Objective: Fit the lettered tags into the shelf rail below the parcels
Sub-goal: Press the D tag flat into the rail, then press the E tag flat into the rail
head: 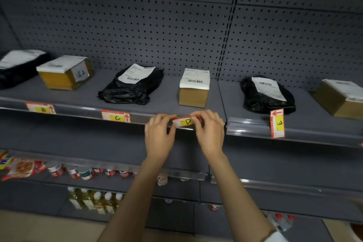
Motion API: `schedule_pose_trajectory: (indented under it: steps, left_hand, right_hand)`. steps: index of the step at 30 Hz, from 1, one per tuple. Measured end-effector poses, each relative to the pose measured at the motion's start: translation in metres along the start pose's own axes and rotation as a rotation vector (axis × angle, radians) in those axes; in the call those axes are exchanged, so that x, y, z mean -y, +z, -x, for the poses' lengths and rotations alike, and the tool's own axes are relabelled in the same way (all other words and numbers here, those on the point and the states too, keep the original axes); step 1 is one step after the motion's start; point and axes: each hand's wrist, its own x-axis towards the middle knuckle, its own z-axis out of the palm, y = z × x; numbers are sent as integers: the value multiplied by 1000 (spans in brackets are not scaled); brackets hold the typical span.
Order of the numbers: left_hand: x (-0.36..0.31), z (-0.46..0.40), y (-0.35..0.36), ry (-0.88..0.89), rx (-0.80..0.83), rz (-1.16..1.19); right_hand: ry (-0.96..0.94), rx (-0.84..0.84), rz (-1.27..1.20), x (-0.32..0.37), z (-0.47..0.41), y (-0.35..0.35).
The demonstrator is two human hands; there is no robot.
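1. Pinching the D tag (186, 122) at both ends, my left hand (159, 135) and right hand (210, 133) keep a narrow grip on it at the shelf rail (82, 111).
2. It sits just below the small box (194, 87).
3. I see the C tag (115, 117) and B tag (40, 108) seated in the rail to the left.
4. To the right, the E tag (277, 124) hangs turned sideways on the next rail.

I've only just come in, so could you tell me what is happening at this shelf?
A person is fitting lettered tags into the shelf rail under a row of parcels. Both hands, left hand and right hand, are pinching the D tag at the rail, below a small cardboard box. The B tag and C tag already sit in the rail. The E tag hangs turned sideways on the next section, not yet seated.
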Motion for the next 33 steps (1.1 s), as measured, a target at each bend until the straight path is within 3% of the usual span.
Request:
schedule_pose_trajectory:
  steps: [6, 10, 17, 24, 29, 33]
  left_hand:
    - [0, -2, -2, 48, 49, -54]
    - [-3, 0, 2, 41, 52, -39]
    - [-23, 8, 11, 39, -12, 1]
    - [-70, 17, 35, 140, 94, 129]
    - [-124, 16, 72, 241, 242, 228]
    - [-166, 7, 108, 213, 295, 258]
  right_hand:
    - [60, -43, 91, -15, 0, -6]
    - [-5, -32, 120, -17, 16, -11]
    - [-100, 177, 327, -19, 37, -26]
    - [94, -78, 272, -48, 51, -77]
    - [239, -129, 268, -85, 61, -116]
    - [271, -113, 284, -114, 61, -147]
